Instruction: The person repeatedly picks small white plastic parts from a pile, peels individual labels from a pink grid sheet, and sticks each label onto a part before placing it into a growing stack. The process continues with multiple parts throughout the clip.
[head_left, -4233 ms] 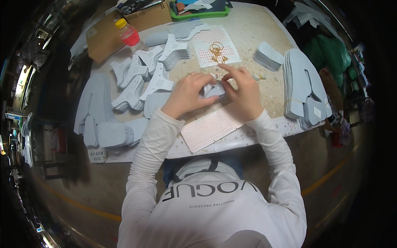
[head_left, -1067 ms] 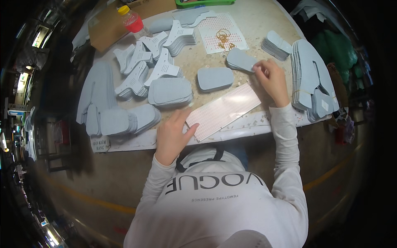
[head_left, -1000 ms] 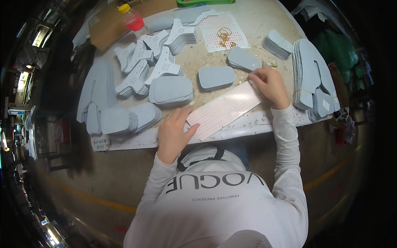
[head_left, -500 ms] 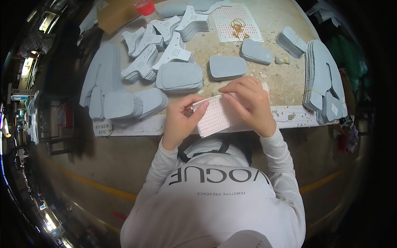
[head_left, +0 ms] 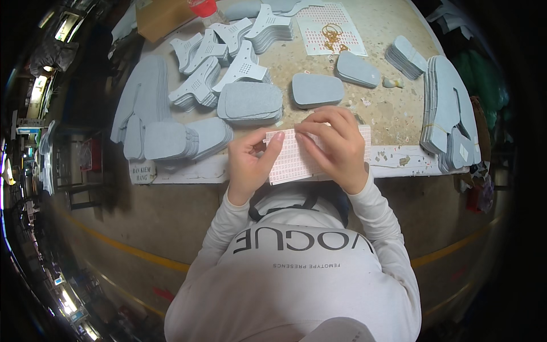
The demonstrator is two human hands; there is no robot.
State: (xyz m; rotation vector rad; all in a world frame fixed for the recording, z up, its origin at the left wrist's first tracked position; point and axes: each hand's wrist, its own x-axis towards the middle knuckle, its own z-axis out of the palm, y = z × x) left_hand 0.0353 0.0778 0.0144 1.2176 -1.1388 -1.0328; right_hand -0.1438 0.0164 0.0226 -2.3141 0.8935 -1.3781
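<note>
My left hand (head_left: 249,161) grips the left end of a white label sheet (head_left: 293,161) printed with rows of small red marks, its thumb lying on top. The sheet is held just above the table's near edge, in front of my body. Over the upper edge of the sheet, my right hand (head_left: 337,149) is closed in a pinch, thumb and forefinger together. What is between those fingertips is too small to make out. Part of the sheet's right end shows beyond the right hand. Just past the hands lies a stack of rounded grey pads (head_left: 317,90).
Perforated grey Y-shaped pieces (head_left: 242,67) are stacked at the back left, near a red-lidded jar (head_left: 204,8). More grey stacks (head_left: 171,139) line the left side, others (head_left: 440,111) the right. Rubber bands (head_left: 333,37) lie on another label sheet (head_left: 356,41).
My right hand's fingertips have moved left along the sheet's upper edge. The sheet has turned to lie more level, and more of its right end shows. My left hand keeps its hold.
</note>
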